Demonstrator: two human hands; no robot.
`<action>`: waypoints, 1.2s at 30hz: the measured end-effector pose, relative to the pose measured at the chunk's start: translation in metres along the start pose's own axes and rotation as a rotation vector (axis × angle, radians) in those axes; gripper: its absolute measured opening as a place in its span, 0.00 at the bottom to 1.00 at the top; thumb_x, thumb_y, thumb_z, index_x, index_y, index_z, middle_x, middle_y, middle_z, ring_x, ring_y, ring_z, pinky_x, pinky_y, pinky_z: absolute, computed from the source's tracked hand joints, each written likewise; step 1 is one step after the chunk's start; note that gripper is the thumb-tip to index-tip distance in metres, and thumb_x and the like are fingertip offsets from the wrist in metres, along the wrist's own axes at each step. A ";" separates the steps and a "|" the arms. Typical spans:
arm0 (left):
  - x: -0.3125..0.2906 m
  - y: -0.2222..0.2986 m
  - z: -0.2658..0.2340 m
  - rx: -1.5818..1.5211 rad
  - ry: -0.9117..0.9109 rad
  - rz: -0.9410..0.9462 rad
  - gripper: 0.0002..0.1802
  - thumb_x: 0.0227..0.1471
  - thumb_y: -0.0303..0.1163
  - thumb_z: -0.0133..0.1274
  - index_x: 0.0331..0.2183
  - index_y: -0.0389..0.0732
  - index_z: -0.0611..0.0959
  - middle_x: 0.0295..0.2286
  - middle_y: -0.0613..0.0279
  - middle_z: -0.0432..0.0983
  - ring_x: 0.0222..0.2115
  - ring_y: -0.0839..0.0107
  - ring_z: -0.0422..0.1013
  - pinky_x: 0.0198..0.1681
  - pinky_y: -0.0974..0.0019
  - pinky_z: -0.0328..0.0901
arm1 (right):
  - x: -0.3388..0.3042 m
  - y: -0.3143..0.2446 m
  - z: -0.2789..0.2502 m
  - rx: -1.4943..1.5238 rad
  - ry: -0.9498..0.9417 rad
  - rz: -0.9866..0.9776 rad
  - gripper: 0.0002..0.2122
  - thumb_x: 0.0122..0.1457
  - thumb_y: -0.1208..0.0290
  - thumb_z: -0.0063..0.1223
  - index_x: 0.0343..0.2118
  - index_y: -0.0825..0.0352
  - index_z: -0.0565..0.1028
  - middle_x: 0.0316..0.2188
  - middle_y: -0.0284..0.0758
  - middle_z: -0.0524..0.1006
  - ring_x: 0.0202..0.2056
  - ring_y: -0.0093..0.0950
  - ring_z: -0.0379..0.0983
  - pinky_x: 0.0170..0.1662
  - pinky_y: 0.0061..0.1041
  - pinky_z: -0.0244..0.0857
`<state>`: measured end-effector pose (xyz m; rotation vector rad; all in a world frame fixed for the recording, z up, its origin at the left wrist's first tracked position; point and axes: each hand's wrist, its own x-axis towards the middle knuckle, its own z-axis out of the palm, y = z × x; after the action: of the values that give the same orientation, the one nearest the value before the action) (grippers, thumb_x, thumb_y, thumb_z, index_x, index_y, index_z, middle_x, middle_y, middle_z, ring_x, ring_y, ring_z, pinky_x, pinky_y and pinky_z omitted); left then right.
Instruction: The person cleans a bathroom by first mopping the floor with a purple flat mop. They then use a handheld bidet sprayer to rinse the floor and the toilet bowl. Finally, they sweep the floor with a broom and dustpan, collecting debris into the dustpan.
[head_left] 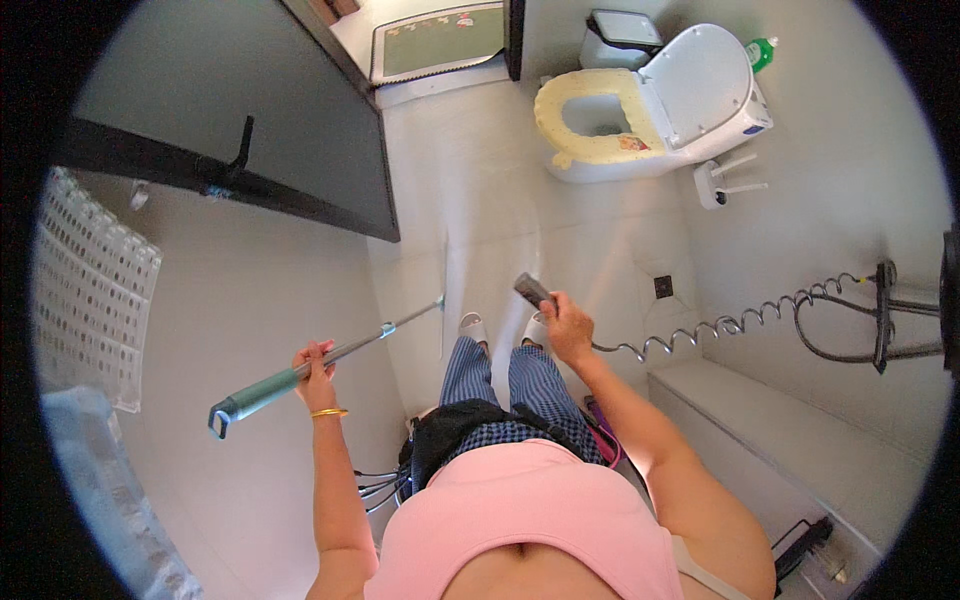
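Note:
My left hand (315,370), with a gold bangle at the wrist, is closed around the metal pole of a floor squeegee (350,348). Its green grip (262,396) sticks out behind the hand to the left. The pole's far end meets a long thin blade (444,325) on the floor, seen nearly edge-on. In my right hand (570,328) is a dark grey handheld sprayer (534,290), pointed forward and to the left over the floor. From below that hand a silver coiled hose (690,335) runs to the right wall. Any water from the sprayer is hard to make out.
Ahead on the right stands a toilet (640,165) with a yellow seat cover and raised lid. A bin (620,38) and a brush holder (710,187) flank it. A dark door (250,110) stands ajar at left. A square drain (663,287) and a ledge (780,420) lie right.

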<state>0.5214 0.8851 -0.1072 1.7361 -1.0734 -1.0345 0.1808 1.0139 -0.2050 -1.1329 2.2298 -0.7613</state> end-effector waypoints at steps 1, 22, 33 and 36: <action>0.002 0.000 -0.012 0.014 0.012 0.004 0.11 0.47 0.41 0.47 0.24 0.45 0.71 0.25 0.66 0.74 0.24 0.82 0.67 0.19 0.81 0.59 | 0.000 0.003 0.000 -0.003 0.024 0.007 0.16 0.52 0.55 0.39 0.34 0.64 0.67 0.24 0.42 0.71 0.28 0.41 0.68 0.29 0.37 0.60; -0.023 0.004 -0.054 -0.079 0.404 -0.033 0.11 0.48 0.42 0.46 0.27 0.44 0.70 0.27 0.67 0.72 0.31 0.79 0.68 0.25 0.78 0.58 | -0.031 -0.038 0.056 0.166 -0.312 -0.136 0.16 0.53 0.56 0.36 0.30 0.65 0.67 0.25 0.44 0.71 0.28 0.43 0.67 0.30 0.38 0.59; -0.021 0.003 -0.035 -0.094 0.324 -0.013 0.11 0.47 0.41 0.47 0.25 0.44 0.71 0.26 0.67 0.72 0.31 0.78 0.68 0.26 0.77 0.60 | -0.032 0.036 0.016 -0.041 -0.239 0.057 0.16 0.52 0.55 0.36 0.32 0.64 0.67 0.25 0.43 0.72 0.29 0.41 0.68 0.31 0.38 0.59; -0.023 0.009 -0.025 -0.091 0.299 -0.023 0.11 0.47 0.40 0.47 0.25 0.44 0.71 0.26 0.67 0.72 0.30 0.78 0.69 0.26 0.77 0.61 | -0.038 0.008 0.041 0.035 -0.236 -0.106 0.15 0.52 0.56 0.37 0.31 0.64 0.68 0.25 0.43 0.72 0.29 0.41 0.68 0.30 0.38 0.60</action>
<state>0.5354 0.9089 -0.0858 1.7654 -0.8075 -0.7922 0.2231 1.0394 -0.2324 -1.2627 1.9669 -0.6683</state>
